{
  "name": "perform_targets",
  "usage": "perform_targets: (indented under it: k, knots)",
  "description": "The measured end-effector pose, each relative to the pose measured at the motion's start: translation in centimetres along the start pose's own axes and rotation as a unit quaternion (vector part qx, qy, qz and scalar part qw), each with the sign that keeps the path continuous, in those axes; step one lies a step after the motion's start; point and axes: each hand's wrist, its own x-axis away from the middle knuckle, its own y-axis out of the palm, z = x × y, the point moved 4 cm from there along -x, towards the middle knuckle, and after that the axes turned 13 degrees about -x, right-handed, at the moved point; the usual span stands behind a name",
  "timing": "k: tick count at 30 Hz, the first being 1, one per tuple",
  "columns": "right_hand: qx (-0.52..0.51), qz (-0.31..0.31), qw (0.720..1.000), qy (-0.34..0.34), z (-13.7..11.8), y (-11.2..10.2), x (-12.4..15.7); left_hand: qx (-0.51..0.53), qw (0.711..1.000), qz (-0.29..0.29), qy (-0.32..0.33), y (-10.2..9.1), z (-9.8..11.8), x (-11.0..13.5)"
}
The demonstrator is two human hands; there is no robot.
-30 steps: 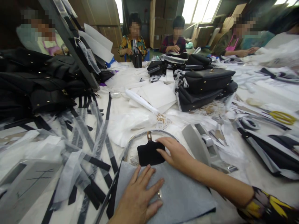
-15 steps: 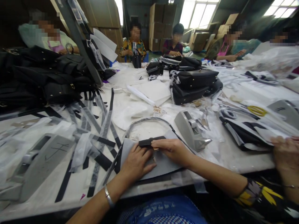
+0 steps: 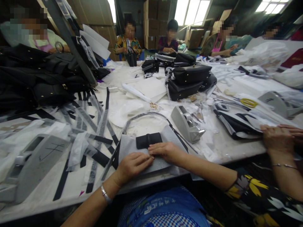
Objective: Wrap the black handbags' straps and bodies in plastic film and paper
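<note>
A grey felt bag piece [image 3: 132,148] lies at the table's near edge with a black leather flap [image 3: 148,140] folded across its top. My left hand [image 3: 132,166] rests on the grey piece, fingers curled and pressed down just below the flap. My right hand [image 3: 165,150] lies beside it, fingertips pinching at the flap's lower edge. A thin strap [image 3: 144,116] loops away behind the grey piece.
A grey tape dispenser [image 3: 187,124] stands just right of the piece; another [image 3: 30,164] lies at left. Black straps in film [image 3: 94,126] litter the left side. Stacked black bags [image 3: 189,80] sit mid-table. A neighbour's hand [image 3: 278,140] rests at right. Several people sit around the far side.
The flap, lying open a second ago, was folded over and now lies flat as a band. Both my hands slid down below it. The view pulled back from the table.
</note>
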Motion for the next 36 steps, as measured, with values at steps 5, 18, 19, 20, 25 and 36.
perform_targets:
  k: [5,18,19,20,25,36]
  knots:
    - [0.025,-0.009,0.999,0.030,-0.2,-0.5,-0.9,0.083,0.994,-0.068,-0.024,1.1,-0.4,-0.5]
    - [0.125,-0.065,0.988,-0.058,-0.6,-0.8,-2.6,0.142,0.984,-0.101,-0.031,1.2,-0.6,-0.7]
    - [0.118,-0.058,0.990,-0.059,-0.7,-0.9,-2.5,0.145,0.983,-0.102,-0.034,1.3,-0.6,-0.7]
    - [0.111,-0.053,0.991,-0.057,-0.8,-0.9,-2.5,0.148,0.983,-0.103,-0.038,1.4,-0.7,-0.6]
    - [0.180,-0.074,0.981,-0.013,-0.7,-0.5,-2.8,0.165,0.980,-0.106,-0.046,1.5,-0.8,-0.4]
    - [0.297,-0.127,0.946,-0.008,-0.3,1.4,-2.7,0.163,0.980,-0.090,-0.063,1.4,-0.6,-0.8]
